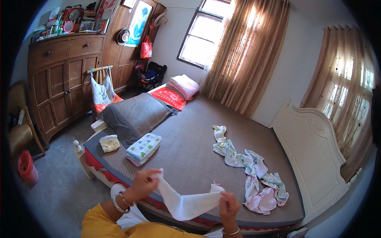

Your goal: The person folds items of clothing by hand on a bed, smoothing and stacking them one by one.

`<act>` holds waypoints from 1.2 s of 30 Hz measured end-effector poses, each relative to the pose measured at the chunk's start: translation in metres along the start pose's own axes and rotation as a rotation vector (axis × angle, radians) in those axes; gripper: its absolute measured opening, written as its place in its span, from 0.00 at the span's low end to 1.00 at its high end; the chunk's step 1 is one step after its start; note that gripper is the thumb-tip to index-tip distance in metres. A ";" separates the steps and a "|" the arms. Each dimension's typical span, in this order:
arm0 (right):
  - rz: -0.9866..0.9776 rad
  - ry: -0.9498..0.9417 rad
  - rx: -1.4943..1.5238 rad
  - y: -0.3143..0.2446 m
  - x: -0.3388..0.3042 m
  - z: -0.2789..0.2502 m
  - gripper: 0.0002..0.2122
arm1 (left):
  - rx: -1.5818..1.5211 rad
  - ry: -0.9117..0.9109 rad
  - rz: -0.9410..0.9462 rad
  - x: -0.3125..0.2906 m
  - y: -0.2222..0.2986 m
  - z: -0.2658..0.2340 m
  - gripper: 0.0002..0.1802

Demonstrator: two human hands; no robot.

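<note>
White cloth (186, 207) sags over the near edge of the bed (190, 150).
Your left hand (142, 185) pinches one end, your right hand (229, 205) the other; fingers closed on both.

Left hand (147, 183) and right hand (229, 205) apart, both in pinch grips.
</note>
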State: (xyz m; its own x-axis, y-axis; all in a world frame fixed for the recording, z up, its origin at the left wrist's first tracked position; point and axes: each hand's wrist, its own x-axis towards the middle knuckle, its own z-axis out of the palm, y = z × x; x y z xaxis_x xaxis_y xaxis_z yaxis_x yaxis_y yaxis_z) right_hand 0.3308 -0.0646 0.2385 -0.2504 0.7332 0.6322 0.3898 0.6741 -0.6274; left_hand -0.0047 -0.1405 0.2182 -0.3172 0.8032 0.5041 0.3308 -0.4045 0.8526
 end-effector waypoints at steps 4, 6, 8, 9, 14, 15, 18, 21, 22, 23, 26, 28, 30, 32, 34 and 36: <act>0.308 0.190 0.319 0.056 -0.024 -0.008 0.07 | -0.221 0.317 -0.384 -0.026 -0.041 -0.047 0.26; 0.317 0.169 0.206 0.078 -0.051 -0.005 0.04 | -0.421 0.487 -0.581 -0.056 -0.060 -0.053 0.28; 0.437 0.160 0.260 0.088 -0.075 0.003 0.05 | -0.651 0.596 -0.687 -0.089 -0.074 -0.053 0.30; 0.489 0.166 0.294 0.089 -0.084 0.008 0.05 | -0.620 0.649 -0.699 -0.101 -0.079 -0.050 0.28; 0.271 0.008 0.123 0.062 -0.060 0.014 0.06 | -0.196 0.607 -0.481 -0.082 -0.087 -0.048 0.23; 0.223 -0.016 0.160 0.052 -0.047 0.018 0.09 | -0.056 0.534 -0.396 -0.065 -0.083 -0.046 0.23; 0.132 -0.219 0.130 0.014 -0.013 0.034 0.10 | -0.050 0.277 -0.208 -0.025 -0.052 -0.016 0.24; 0.122 -0.379 0.229 -0.019 0.005 0.069 0.13 | -0.059 -0.095 -0.138 -0.015 -0.015 0.035 0.23; 0.114 -0.405 0.281 -0.026 0.006 0.079 0.14 | -0.124 -0.176 -0.073 -0.016 -0.007 0.052 0.23; 0.112 -0.376 0.314 -0.030 0.008 0.092 0.14 | -0.061 -0.154 -0.042 -0.017 -0.001 0.064 0.22; 0.117 -0.350 0.368 -0.027 0.010 0.106 0.13 | -0.192 -0.113 -0.094 -0.019 -0.002 0.080 0.15; 0.234 -0.373 0.472 -0.023 0.008 0.106 0.14 | -0.441 -0.023 -0.211 -0.024 -0.004 0.085 0.11; 0.262 -0.375 0.537 -0.023 0.007 0.108 0.15 | -0.464 -0.062 -0.244 -0.029 -0.006 0.082 0.08; 0.212 -0.363 0.562 -0.024 0.010 0.111 0.15 | -0.455 -0.084 -0.248 -0.029 -0.005 0.079 0.07; 0.156 -0.337 0.486 -0.025 0.012 0.111 0.15 | -0.392 -0.081 -0.245 -0.028 -0.003 0.078 0.07; 0.142 -0.324 0.417 -0.025 0.012 0.110 0.15 | -0.323 -0.065 -0.158 -0.028 -0.002 0.080 0.06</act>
State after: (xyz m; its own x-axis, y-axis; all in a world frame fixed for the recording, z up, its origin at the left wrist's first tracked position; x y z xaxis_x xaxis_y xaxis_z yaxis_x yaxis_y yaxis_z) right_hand 0.2206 -0.0634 0.2118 -0.5068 0.7653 0.3968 0.0715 0.4960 -0.8653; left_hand 0.0747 -0.1269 0.1919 -0.2813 0.8889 0.3615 -0.0194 -0.3819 0.9240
